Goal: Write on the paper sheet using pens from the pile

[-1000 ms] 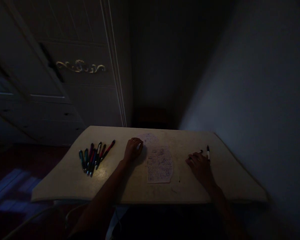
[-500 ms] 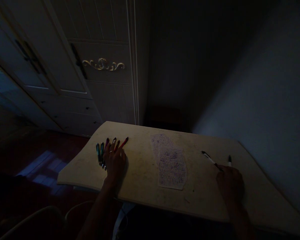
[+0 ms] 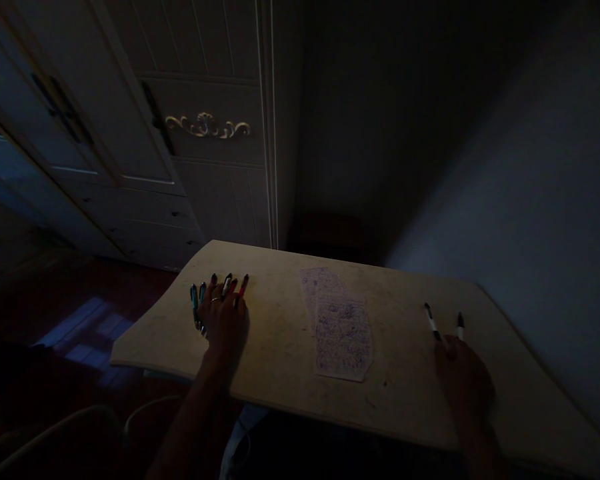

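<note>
Across the dim tabletop [image 3: 280, 333], clustered pens [image 3: 227, 285] are partly covered by the left hand [image 3: 225, 325], fingers bent; whether any is gripped cannot be told. One black-and-white pen [image 3: 433, 322] is held in the right hand [image 3: 463, 373], fingers curled, a second pen [image 3: 461, 325] lying just beside that grip.

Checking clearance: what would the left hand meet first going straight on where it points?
Most likely the pens: their far ends show just beyond the left hand. Too dim to tell whether it touches them.
</note>
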Action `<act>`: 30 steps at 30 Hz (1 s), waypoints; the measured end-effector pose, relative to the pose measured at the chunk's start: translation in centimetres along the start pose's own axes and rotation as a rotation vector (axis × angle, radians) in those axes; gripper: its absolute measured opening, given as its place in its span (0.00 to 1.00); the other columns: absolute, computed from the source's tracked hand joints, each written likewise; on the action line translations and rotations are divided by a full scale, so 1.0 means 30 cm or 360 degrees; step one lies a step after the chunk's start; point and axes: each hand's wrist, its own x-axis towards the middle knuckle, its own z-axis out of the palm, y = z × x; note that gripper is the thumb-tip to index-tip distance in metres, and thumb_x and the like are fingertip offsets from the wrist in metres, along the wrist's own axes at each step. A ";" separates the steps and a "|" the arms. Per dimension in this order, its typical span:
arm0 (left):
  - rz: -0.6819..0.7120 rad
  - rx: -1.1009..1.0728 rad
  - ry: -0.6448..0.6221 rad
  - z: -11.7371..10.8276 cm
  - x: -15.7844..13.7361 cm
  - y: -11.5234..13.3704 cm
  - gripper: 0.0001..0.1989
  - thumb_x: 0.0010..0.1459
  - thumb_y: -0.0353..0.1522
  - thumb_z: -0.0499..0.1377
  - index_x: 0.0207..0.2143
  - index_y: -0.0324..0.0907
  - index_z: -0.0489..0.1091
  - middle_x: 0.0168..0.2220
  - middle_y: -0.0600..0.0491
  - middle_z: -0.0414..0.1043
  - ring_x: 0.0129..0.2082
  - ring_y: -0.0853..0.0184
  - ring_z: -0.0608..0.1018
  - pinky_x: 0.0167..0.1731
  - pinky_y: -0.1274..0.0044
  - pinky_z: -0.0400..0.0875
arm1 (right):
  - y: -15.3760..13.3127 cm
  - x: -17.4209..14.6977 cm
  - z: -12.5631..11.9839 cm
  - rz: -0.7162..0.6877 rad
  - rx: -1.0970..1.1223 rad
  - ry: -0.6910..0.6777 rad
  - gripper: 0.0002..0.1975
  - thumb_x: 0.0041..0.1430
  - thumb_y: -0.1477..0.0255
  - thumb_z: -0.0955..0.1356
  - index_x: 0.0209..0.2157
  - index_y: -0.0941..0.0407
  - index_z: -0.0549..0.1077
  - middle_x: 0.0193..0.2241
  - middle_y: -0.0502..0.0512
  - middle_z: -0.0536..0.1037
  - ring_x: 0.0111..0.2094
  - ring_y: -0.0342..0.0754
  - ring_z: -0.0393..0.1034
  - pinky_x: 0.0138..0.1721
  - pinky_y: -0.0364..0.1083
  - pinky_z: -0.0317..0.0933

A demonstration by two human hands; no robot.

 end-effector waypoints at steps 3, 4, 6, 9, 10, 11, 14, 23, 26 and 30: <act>0.0043 -0.0016 -0.0052 -0.006 0.009 0.002 0.06 0.56 0.29 0.59 0.34 0.44 0.76 0.53 0.43 0.72 0.62 0.46 0.62 0.56 0.47 0.56 | -0.014 -0.001 -0.011 0.0093 0.0032 -0.0034 0.22 0.60 0.64 0.61 0.50 0.59 0.74 0.35 0.65 0.80 0.30 0.56 0.71 0.28 0.49 0.57; 0.0069 -0.0039 -0.0065 -0.006 0.013 0.002 0.06 0.56 0.29 0.59 0.34 0.44 0.76 0.53 0.44 0.72 0.62 0.46 0.63 0.56 0.47 0.57 | -0.020 -0.003 -0.015 0.0116 0.0042 -0.0032 0.22 0.61 0.64 0.60 0.51 0.59 0.73 0.35 0.65 0.80 0.30 0.56 0.71 0.28 0.49 0.56; 0.0145 -0.0090 -0.0072 -0.004 0.018 -0.001 0.06 0.58 0.29 0.58 0.34 0.44 0.76 0.52 0.44 0.73 0.60 0.48 0.66 0.56 0.49 0.59 | -0.030 -0.005 -0.022 0.0143 0.0073 -0.0021 0.23 0.61 0.65 0.60 0.52 0.60 0.73 0.36 0.65 0.80 0.31 0.56 0.72 0.29 0.49 0.57; 0.0272 -0.0145 -0.0062 0.005 0.013 -0.006 0.08 0.61 0.31 0.56 0.35 0.43 0.76 0.48 0.43 0.75 0.53 0.51 0.73 0.51 0.56 0.67 | -0.037 -0.009 -0.022 0.0116 0.0124 -0.0029 0.23 0.61 0.65 0.60 0.52 0.61 0.72 0.38 0.67 0.80 0.33 0.56 0.73 0.31 0.48 0.59; 0.0306 -0.0165 -0.0072 0.007 0.007 -0.005 0.09 0.62 0.32 0.55 0.36 0.43 0.76 0.46 0.44 0.75 0.50 0.53 0.75 0.49 0.59 0.69 | -0.037 -0.010 -0.019 0.0081 0.0136 -0.0029 0.24 0.61 0.65 0.59 0.52 0.62 0.72 0.39 0.67 0.80 0.34 0.56 0.73 0.32 0.48 0.59; 0.0342 -0.0183 -0.0098 0.008 -0.001 -0.001 0.10 0.63 0.32 0.54 0.38 0.43 0.76 0.44 0.44 0.76 0.47 0.54 0.76 0.46 0.62 0.71 | -0.037 -0.010 -0.015 0.0036 0.0145 -0.0024 0.24 0.61 0.65 0.59 0.52 0.62 0.73 0.39 0.67 0.80 0.35 0.56 0.73 0.32 0.48 0.60; 0.0463 -0.0200 -0.0225 0.000 -0.026 0.021 0.12 0.65 0.33 0.52 0.39 0.43 0.75 0.39 0.46 0.77 0.39 0.59 0.78 0.40 0.69 0.72 | -0.035 -0.010 0.001 -0.0089 0.0167 0.0012 0.24 0.61 0.65 0.58 0.51 0.62 0.74 0.37 0.66 0.80 0.34 0.56 0.73 0.33 0.49 0.61; 0.0403 -0.0422 -0.0194 0.006 -0.047 0.041 0.11 0.64 0.36 0.55 0.46 0.44 0.71 0.39 0.48 0.78 0.37 0.62 0.80 0.39 0.71 0.73 | -0.009 -0.020 0.037 -0.0437 0.0196 0.0043 0.21 0.61 0.67 0.58 0.48 0.60 0.75 0.38 0.64 0.80 0.38 0.54 0.73 0.38 0.49 0.64; 0.0339 -0.0403 -0.0076 0.013 -0.046 0.028 0.11 0.63 0.35 0.55 0.47 0.44 0.70 0.39 0.48 0.79 0.38 0.61 0.80 0.39 0.71 0.74 | -0.004 -0.020 0.060 -0.0505 0.0222 0.0026 0.21 0.61 0.67 0.58 0.48 0.60 0.75 0.40 0.64 0.80 0.40 0.54 0.74 0.41 0.50 0.66; 0.0367 -0.0359 -0.0016 0.010 -0.037 0.025 0.10 0.63 0.31 0.55 0.46 0.44 0.70 0.43 0.47 0.78 0.43 0.59 0.79 0.43 0.68 0.73 | -0.014 -0.012 0.081 -0.0560 0.0219 -0.0003 0.22 0.62 0.68 0.57 0.49 0.62 0.74 0.41 0.65 0.80 0.40 0.55 0.75 0.42 0.52 0.67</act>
